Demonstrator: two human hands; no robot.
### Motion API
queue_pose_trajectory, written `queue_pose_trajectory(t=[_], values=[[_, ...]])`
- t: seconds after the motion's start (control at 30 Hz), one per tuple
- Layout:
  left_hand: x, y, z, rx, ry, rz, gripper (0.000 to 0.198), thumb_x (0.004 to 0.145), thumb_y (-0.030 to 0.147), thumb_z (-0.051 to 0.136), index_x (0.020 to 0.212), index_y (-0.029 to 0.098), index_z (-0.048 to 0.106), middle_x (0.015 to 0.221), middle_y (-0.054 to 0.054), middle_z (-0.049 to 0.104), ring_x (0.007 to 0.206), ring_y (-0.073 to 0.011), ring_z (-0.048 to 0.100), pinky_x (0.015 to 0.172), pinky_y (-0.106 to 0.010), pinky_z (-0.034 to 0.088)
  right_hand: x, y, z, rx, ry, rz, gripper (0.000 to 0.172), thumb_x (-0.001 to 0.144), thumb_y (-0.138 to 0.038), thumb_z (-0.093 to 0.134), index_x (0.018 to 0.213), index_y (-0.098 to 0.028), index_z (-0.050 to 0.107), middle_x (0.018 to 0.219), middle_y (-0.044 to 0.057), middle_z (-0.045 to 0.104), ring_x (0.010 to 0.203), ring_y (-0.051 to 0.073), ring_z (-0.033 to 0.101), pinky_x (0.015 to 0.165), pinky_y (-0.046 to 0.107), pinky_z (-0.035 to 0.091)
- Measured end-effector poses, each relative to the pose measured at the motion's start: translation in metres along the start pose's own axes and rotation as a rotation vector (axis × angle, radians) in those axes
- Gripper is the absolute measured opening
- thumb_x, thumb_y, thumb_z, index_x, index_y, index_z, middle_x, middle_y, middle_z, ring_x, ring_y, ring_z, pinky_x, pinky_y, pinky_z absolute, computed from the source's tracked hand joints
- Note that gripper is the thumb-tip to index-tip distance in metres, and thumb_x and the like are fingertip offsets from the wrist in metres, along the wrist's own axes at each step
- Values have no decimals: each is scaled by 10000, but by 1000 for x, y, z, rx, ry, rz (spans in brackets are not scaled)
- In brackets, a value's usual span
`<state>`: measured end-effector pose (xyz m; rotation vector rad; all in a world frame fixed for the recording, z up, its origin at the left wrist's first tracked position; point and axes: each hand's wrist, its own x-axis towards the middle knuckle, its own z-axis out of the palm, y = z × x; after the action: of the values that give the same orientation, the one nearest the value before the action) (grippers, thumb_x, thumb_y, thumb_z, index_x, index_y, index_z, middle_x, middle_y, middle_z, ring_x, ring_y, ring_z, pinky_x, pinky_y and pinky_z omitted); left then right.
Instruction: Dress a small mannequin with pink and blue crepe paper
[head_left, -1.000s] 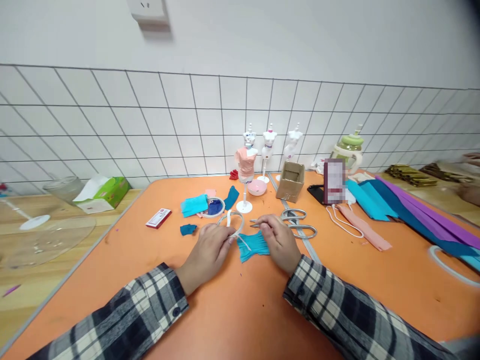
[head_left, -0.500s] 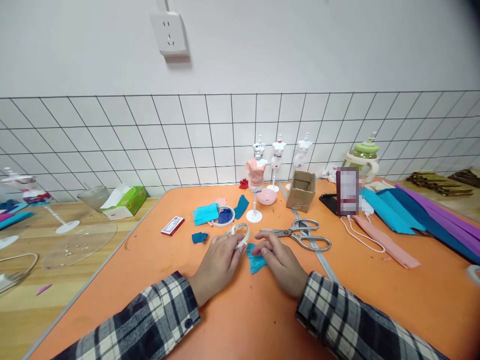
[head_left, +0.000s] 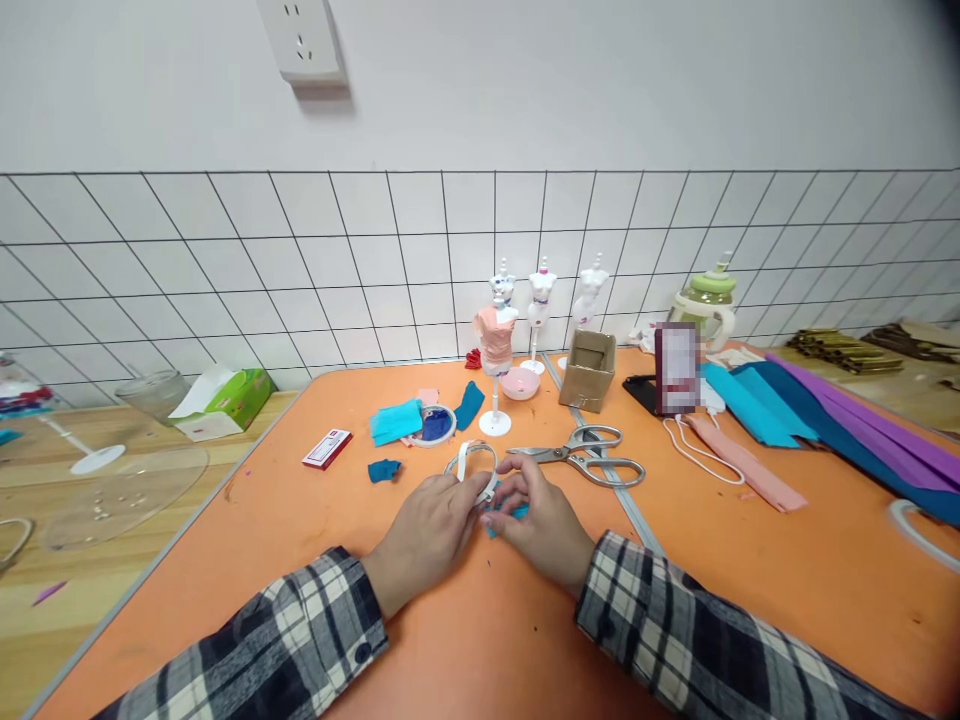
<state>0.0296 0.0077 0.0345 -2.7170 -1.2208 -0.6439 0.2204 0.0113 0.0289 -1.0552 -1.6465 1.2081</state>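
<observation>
My left hand [head_left: 431, 530] is closed on a narrow roll of white tape [head_left: 463, 460], held tilted just above the table. My right hand [head_left: 536, 510] is bent close to the roll's near side, its fingertips curled inward; whatever they pinch is hidden. Beneath the fingers lies a crinkled turquoise piece [head_left: 519, 511], mostly covered. Large metal scissors [head_left: 577, 452] rest beyond my right hand. In front of the roll stands a small white dress form [head_left: 495, 345] wrapped in pink.
Turquoise scraps [head_left: 396, 422], a round dark-blue item [head_left: 435, 425] and a red-and-white box [head_left: 327, 449] lie to the left. A pink bowl [head_left: 520, 383], a cardboard box [head_left: 588, 370] and a phone [head_left: 676, 370] stand behind. Coloured strips [head_left: 847, 405] spread at the right.
My right hand has shifted from lying over the turquoise piece to meet the tape roll, its fingers curling in. The whole view has shifted slightly.
</observation>
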Motion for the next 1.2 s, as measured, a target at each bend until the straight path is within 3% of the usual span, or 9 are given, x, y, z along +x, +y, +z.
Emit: queue_pose_trajectory(t=[0.1,0.27,0.4,0.5,0.67,0.93,1.2], values=[[0,-1,2,14,-1,-16,285,998,212,390,1277,182,442,881,-52,676,772,-221,582,692,-338,429,4,0,-7,-137,26,-45,199,827,-210,655,1006,-219,569,766,-23,644,703,139,625,638,260,481],[1,-3,0,42,-7,-23,261,983,240,439,1235,195,488,1062,-83,675,914,-243,590,789,-373,413,5,-4,-18,-684,3,-302,150,896,-183,612,1037,-226,639,879,13,675,845,183,591,704,298,419],[4,-4,-5,110,14,-17,260,949,417,531,1063,185,556,929,-64,682,857,-252,582,748,-368,378,4,-5,-22,-974,12,-510,105,954,-219,546,975,-207,648,879,35,663,883,206,549,726,319,379],[6,-6,-8,174,14,-26,211,997,357,453,931,199,576,813,-31,677,754,-223,568,721,-358,342,5,-1,-24,-1073,19,-555,131,964,-190,513,912,-198,633,861,40,638,877,206,524,749,325,361],[7,-8,-7,197,48,10,195,1006,269,421,942,192,589,790,-36,656,721,-208,552,727,-352,324,7,-1,-23,-1077,49,-470,175,979,-148,422,905,-186,576,911,50,609,890,209,505,760,324,347],[7,-7,-9,217,114,68,195,1001,232,422,949,189,606,757,-34,644,704,-204,544,734,-346,327,4,-8,-21,-954,3,-156,285,1042,-294,297,922,-189,532,905,30,617,774,159,563,627,294,297],[7,-6,-8,166,78,36,221,1005,255,409,970,179,614,803,-45,672,737,-203,554,736,-357,334,11,-12,-29,-956,-12,-130,471,1045,-410,302,724,-185,563,742,27,639,720,145,582,620,272,300]])
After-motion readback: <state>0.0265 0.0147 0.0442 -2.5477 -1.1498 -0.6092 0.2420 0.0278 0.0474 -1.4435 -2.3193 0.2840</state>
